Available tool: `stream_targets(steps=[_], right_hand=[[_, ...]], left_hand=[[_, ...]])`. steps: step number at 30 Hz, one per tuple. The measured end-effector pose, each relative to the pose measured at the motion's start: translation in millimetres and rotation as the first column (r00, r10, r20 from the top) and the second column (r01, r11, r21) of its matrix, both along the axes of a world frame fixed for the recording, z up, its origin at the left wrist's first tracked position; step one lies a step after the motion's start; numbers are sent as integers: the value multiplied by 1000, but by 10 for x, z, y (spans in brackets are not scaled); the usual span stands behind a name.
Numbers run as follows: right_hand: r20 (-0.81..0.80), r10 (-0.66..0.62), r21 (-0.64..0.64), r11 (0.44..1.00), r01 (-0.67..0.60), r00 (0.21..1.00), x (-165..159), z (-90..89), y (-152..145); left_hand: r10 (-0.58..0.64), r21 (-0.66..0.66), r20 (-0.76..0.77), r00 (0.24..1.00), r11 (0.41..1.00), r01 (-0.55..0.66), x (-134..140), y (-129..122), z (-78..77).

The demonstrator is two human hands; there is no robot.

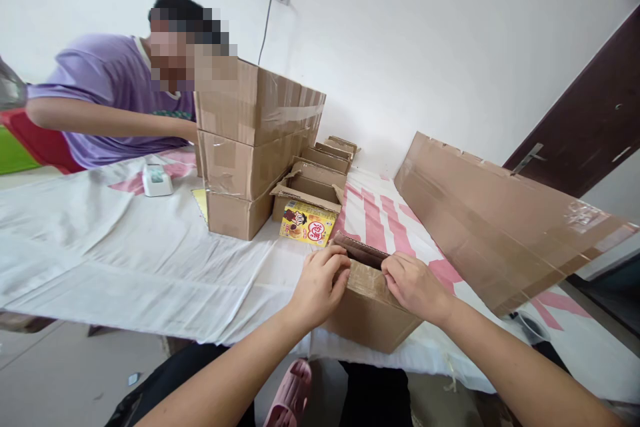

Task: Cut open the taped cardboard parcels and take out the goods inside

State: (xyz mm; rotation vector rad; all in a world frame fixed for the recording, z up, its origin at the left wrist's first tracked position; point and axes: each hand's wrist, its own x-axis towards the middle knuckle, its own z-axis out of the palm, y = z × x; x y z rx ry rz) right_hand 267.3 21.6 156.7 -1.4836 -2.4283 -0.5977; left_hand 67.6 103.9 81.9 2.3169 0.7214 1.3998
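A small brown cardboard box [373, 317] stands at the table's near edge, its top partly unclosed with a dark gap along the far side. My left hand [323, 280] grips the left end of its near top flap, fingers curled over the edge. On the right end of the same flap, my right hand [415, 285] is closed with thumb and fingers together. Just beyond the box sits a yellow printed carton [309, 223], touched by neither hand. It rests against an open cardboard box [315, 183] with raised flaps.
Closed taped cartons [230, 163] are stacked left of a row of open boxes. A large cardboard sheet [500, 213] leans on the right. Across the cloth-covered table [150, 253], a person in a purple shirt [110, 80] reaches behind the stack. A white device [157, 180] lies nearby.
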Motion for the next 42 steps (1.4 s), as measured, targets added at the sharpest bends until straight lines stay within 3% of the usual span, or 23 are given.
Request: stream_targets(steps=[6,15,23,26,29,32,35,39,42], right_hand=[[125,16,17,1000,-18,992,-32,28,-4],[-42,-3,-1,1000,3,999,-61,-21,63],[-276,-197,-187,971,148,941,-134,55,105],[-405,-295,-319,933,168,865,-121,91,143],[-543,-339,-447,891,77,768,-30,125,162],[-602,-311,-518,853,-63,736,87,158,116],[-566,-242,-501,860,-96,788,139,176,29],[-356,19,-315,939,-139,934,112,148,-25],[-216,189,-204,951,-234,958,96,96,10]], left_hand=[[2,-4,-7,1000,1000,-2,9,0,-13],[9,0,-27,1000,1000,-9,9,-12,-22],[13,7,-12,1000,1000,-13,13,-4,-30],[2,13,-10,1000,1000,-2,11,2,-30],[-12,13,-22,1000,1000,12,0,7,-26],[-21,20,-32,999,1000,21,-10,10,-25],[-22,21,-34,999,1000,23,-8,9,-31],[-27,18,-24,999,999,27,5,4,-45],[-29,26,-17,999,999,30,10,2,-54]])
